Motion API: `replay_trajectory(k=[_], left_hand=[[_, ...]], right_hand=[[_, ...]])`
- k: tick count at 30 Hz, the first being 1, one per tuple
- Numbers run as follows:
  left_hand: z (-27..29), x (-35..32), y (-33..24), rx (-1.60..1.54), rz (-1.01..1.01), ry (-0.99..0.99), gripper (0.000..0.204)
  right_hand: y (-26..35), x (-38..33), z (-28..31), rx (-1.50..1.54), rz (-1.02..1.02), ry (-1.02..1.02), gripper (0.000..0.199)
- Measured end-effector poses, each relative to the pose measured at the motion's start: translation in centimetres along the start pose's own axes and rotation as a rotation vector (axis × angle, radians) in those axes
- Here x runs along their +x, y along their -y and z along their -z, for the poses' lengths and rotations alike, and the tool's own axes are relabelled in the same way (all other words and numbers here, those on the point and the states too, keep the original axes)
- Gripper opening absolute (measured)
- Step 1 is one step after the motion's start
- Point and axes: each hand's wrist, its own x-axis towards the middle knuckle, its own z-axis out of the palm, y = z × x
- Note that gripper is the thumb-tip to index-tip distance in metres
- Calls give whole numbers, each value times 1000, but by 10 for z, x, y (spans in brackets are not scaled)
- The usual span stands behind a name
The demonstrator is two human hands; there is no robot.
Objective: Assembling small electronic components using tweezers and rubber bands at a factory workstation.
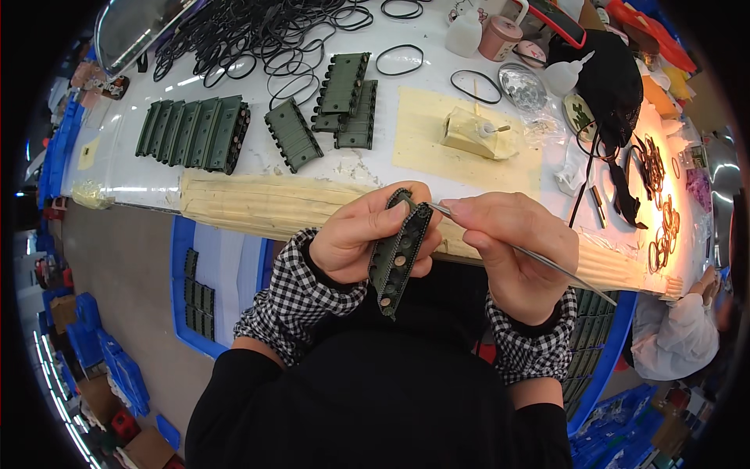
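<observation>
My left hand (351, 238) grips a dark green toy tank hull piece (397, 254) on its long side, tilted, with toothed track edging and small wheels facing right. Pinched between the fingers of my right hand (523, 242) is a thin metal tool (574, 279), perhaps tweezers or a rod. Its tip meets or nearly meets the upper end of the green piece; contact cannot be told. Beyond my hands, on the table, a row of similar green pieces (187, 134) stands at left. A single green piece (294, 134) and a small stack of green pieces (344, 84) lie nearer the middle.
A heap of black rubber bands (242, 35) covers the far left. A tape-wrapped block (469, 134) sits on a yellow sheet (418, 117). White squeeze bottles (464, 35) and a black bag (598, 78) stand right. Blue trays (181, 297) flank me below; a person's white sleeve (676, 336) shows at right.
</observation>
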Motion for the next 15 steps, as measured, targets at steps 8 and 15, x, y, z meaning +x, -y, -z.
replay_trajectory(k=[8,15], left_hand=[[-7,-1,0,51,22,-28,20],[-7,-1,3,-29,31,-84,22]], right_hand=[[1,-2,5,163,-133,27,15],[3,6,6,97,-89,80,15]])
